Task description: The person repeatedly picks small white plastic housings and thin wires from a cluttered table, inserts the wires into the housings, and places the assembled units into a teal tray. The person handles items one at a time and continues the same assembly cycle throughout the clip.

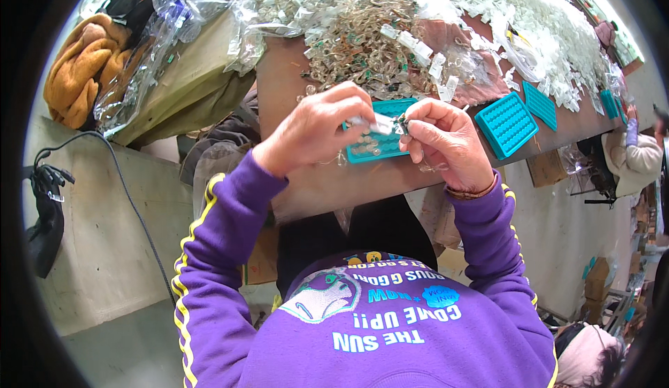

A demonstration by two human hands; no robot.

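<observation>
Above a teal ridged tray (359,158), my two hands meet near the table's front edge. My left hand (313,129) is closed, its fingers pinching a small whitish, partly see-through piece (376,125) like a little plastic bag or card. Thumb and forefinger of my right hand (449,141) pinch a small dark green and silver trinket (401,125) right beside that piece. Whether the two are joined cannot be made out. Below my right fingers hangs a thin loop (428,168). Small round clear bits lie in the tray, partly hidden by my hands.
A heap of small metal and clear trinkets (362,50) covers the table's far middle. Many white plastic pieces (550,47) are piled at the right. Two teal trays (507,125) lie right of my hand. At the left are a plastic bottle (171,5) and an orange-brown cloth (87,67).
</observation>
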